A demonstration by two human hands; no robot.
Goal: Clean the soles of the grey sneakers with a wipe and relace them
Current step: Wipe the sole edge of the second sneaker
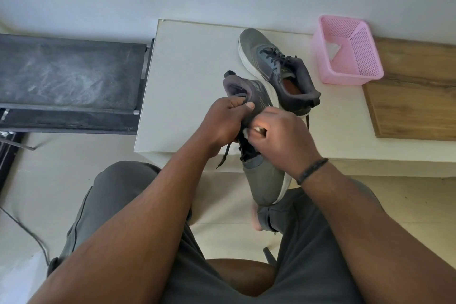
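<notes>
One grey sneaker (265, 175) is held over my lap, toe towards me and heel up. My left hand (225, 121) grips it at the collar and tongue. My right hand (281, 136) pinches at the lace area, with a bit of white showing between its fingers. A black lace end (225, 154) dangles below my left hand. The second grey sneaker (274, 66) lies on the white table (187, 86) behind, laced, opening towards me. A white wipe (332, 50) lies inside the pink basket (345, 52).
The pink basket stands at the table's back right, partly on a wooden board (414, 96). A dark fabric rack (69, 74) stands left of the table. A cable (27, 232) trails on the floor at left. My knees are below the shoe.
</notes>
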